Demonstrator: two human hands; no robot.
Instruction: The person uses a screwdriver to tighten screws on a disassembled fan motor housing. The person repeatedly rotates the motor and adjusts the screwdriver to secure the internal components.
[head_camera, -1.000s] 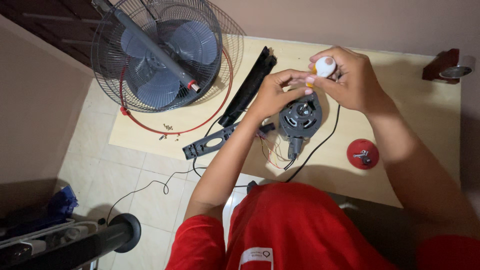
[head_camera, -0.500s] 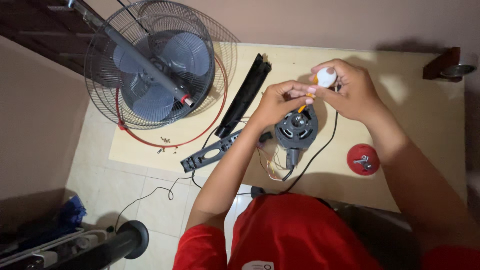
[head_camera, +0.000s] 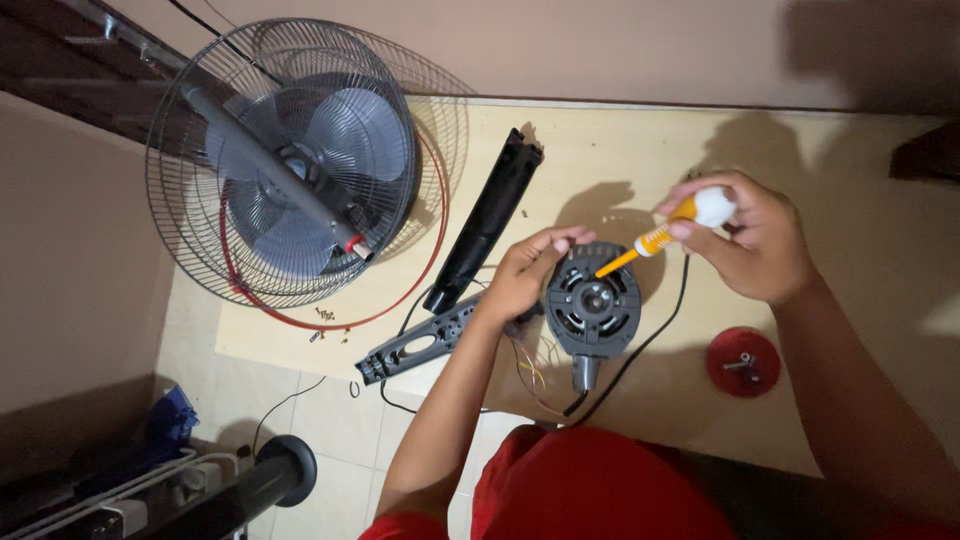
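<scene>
A round grey fan motor (head_camera: 592, 306) of dull metal and matt plastic is seen on a smooth, pale wooden board (head_camera: 820, 190). A small soft white plastic bottle with a shiny orange nozzle (head_camera: 672, 227) is held. Thin shiny metal wire is seen in the round fan cage (head_camera: 285, 165). The red round cap (head_camera: 742, 361) looks like smooth plastic.

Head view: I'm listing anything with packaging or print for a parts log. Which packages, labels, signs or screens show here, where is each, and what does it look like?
Small squeeze bottle: held in the right hand above the grey fan motor; white rounded body, yellow-orange neck band, thin orange nozzle pointing down at the motor. Any print on it is too small to tell.
No signs, screens or other packages are visible.
</scene>
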